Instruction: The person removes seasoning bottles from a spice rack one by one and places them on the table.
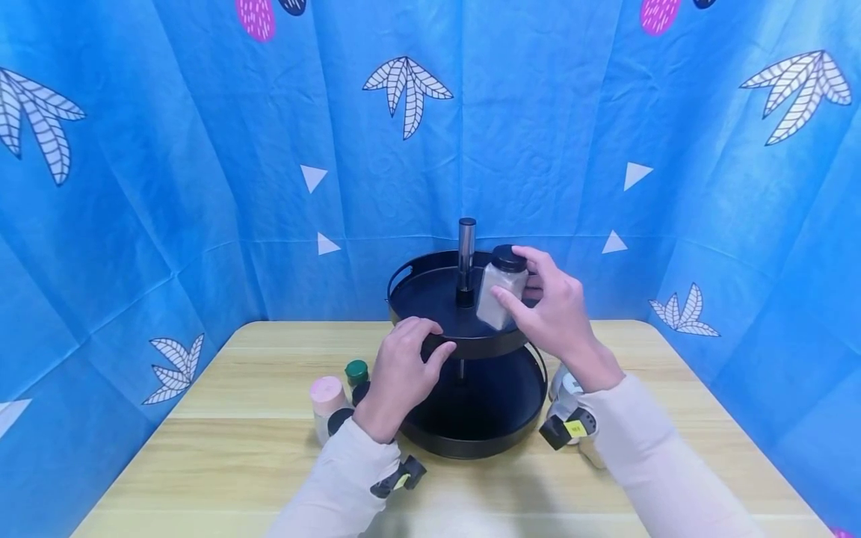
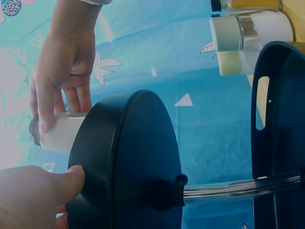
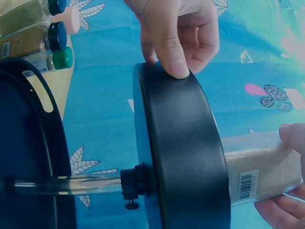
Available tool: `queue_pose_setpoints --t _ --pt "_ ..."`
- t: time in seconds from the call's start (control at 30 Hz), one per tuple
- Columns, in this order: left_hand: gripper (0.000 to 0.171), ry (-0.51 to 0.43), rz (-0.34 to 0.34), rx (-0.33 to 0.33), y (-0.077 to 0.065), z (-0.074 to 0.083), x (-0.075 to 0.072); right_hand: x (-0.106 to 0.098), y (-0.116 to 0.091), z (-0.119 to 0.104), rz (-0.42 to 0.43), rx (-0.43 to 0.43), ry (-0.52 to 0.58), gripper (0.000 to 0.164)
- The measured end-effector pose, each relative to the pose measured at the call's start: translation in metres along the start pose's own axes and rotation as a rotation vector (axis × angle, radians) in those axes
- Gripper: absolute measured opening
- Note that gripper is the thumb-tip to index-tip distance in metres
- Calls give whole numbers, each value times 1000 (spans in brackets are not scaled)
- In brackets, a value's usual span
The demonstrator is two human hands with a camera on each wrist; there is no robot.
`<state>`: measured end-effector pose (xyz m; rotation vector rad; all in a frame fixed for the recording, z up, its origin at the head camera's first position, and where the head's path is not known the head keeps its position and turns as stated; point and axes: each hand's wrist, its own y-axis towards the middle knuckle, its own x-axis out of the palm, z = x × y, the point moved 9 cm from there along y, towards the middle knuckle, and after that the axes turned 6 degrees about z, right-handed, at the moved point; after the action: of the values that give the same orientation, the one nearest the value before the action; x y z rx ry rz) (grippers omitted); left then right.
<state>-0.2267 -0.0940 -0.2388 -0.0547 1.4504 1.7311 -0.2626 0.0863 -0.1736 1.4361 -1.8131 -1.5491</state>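
Note:
A two-tier black rotating tray stands on the table, its upper tier (image 1: 430, 299) and lower tier (image 1: 471, 403) joined by a chrome post (image 1: 466, 254). My left hand (image 1: 403, 366) grips the near left rim of the upper tier, thumb against the outer wall in the right wrist view. In my right hand (image 1: 558, 314), thumb and fingers hold a clear spice jar (image 1: 498, 299) with a black lid and pale contents. Tilted, the jar is at the right part of the upper tier; whether its base touches cannot be told. A barcode label (image 3: 247, 185) shows on it.
Left of the tray stand several jars, among them a pink-lidded jar (image 1: 326, 396) and a green-capped bottle (image 1: 356, 371). More jars (image 1: 568, 388) stand at the right, partly behind my right wrist. A blue patterned curtain (image 1: 538, 149) encloses the wooden table (image 1: 255, 418).

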Motion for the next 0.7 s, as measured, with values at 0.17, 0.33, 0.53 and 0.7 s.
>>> queue_pose_setpoints --t 0.17,0.33,0.53,0.7 --pt "24 -21 -5 -10 0 -3 -1 -8 3 2 26 1 -8 59" --pt "22 -37 -8 -6 1 -6 0 -16 5 4 42 5 -17 59" --pt "21 -50 -16 -15 1 -9 1 -26 4 7 74 7 -19 58" --pt "21 -49 -26 -22 0 -11 2 -35 3 9 97 -1 -23 59"
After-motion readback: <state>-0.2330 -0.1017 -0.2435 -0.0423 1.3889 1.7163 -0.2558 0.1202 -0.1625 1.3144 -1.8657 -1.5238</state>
